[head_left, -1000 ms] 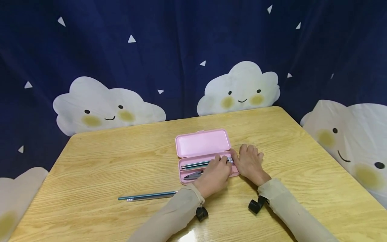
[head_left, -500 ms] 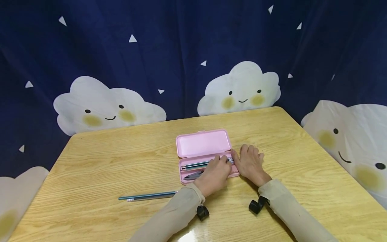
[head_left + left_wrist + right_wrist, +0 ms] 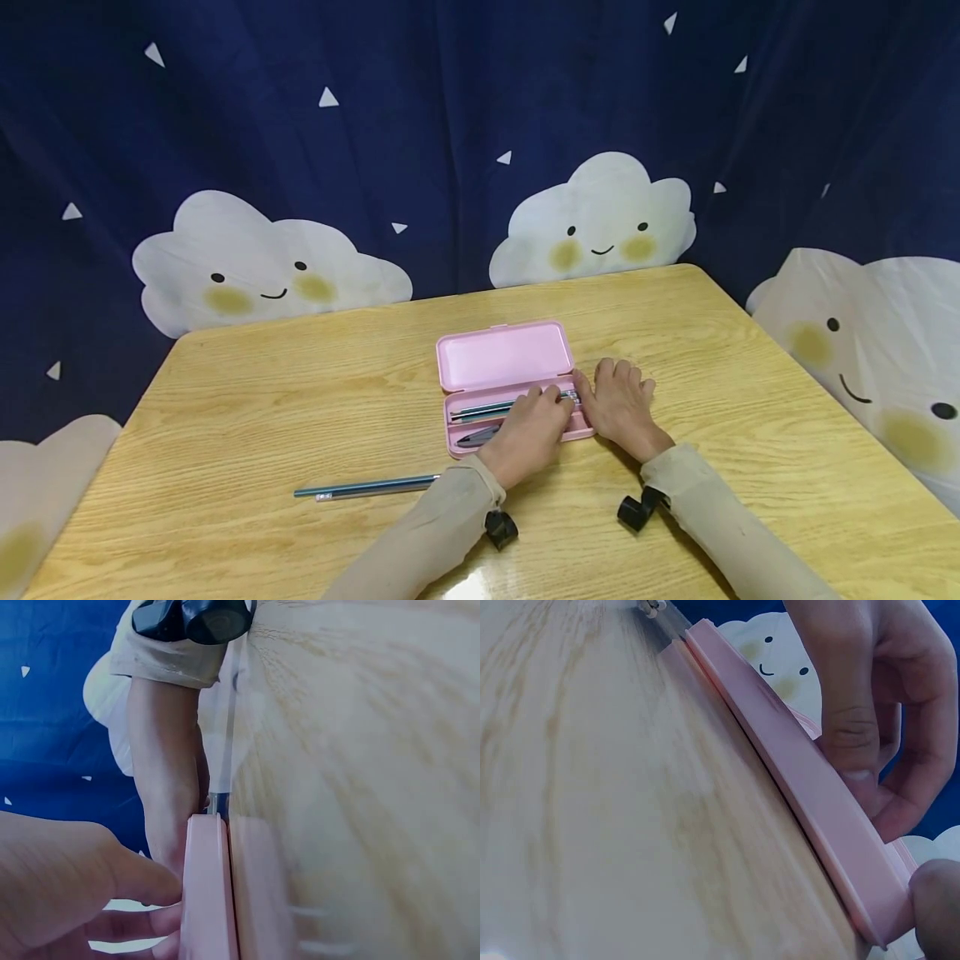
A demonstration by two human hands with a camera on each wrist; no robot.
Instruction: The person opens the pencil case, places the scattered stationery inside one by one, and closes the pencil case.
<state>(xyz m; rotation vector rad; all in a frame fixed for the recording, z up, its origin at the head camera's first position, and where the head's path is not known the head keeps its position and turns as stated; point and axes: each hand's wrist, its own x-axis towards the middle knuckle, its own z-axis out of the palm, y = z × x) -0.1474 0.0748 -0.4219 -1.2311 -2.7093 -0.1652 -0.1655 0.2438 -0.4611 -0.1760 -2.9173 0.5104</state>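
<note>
The left hand (image 3: 527, 435) reaches in from between 7 and 8 o'clock and bends over the open pink plastic pencil case (image 3: 802, 780), its fingers curled down inside; in the right wrist view the thumb and forefinger tips come together just behind the front wall, but whether anything is clamped between them cannot be told. At 3 o'clock of the case the right hand (image 3: 619, 408), coming from between 4 and 5 o'clock, lies palm down with fingers apart and its thumb touching the case's right end. Inside the case, at 10 o'clock from the left hand, several teal and dark pencils (image 3: 483, 411) lie side by side in the rear compartment, their eraser ends showing at its 2 o'clock. At its 9 o'clock a grey, dark-tipped pen-like item (image 3: 476, 437) sits in the front compartment, partly covered by that hand. The lid (image 3: 504, 357) lies folded back at 12 o'clock. Two loose pencils (image 3: 360, 487) rest together at 8 o'clock on the wood-grain table (image 3: 285, 392), near the left sleeve (image 3: 427, 533). Beyond, at 12 o'clock, hangs a navy curtain (image 3: 405, 108) printed with smiling clouds.
</note>
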